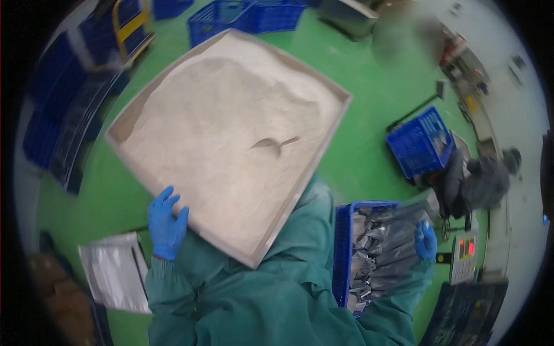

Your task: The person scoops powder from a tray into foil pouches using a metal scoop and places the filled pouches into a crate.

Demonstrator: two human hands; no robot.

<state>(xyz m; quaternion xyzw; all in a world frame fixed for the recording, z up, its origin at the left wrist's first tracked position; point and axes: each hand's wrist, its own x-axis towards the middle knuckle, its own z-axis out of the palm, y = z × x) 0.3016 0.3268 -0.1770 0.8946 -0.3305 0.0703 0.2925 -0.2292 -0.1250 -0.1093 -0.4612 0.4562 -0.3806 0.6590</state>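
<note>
A large shallow tray (300, 202) holding pale powder (202, 138) lies in front of me. A metal scoop (268, 143) is partly sunk in the powder, its handle pointing right. My left hand (167, 226), in a blue glove, is at the tray's near left edge with fingers apart and nothing in them. At right, silver-grey pouches (386, 248) lie side by side in a blue crate (342, 254), their left ends crumpled. Over the pouches' right ends is my right hand (426, 241), also blue-gloved, fingers curled; whatever they hold is too blurred to name.
A weighing scale (463, 258) with a red lit display stands right of the crate. Flat silver bags (115, 271) lie at lower left. A person (482, 181) is beside another blue crate (420, 143) at right. More blue crates (245, 17) stand at the far side.
</note>
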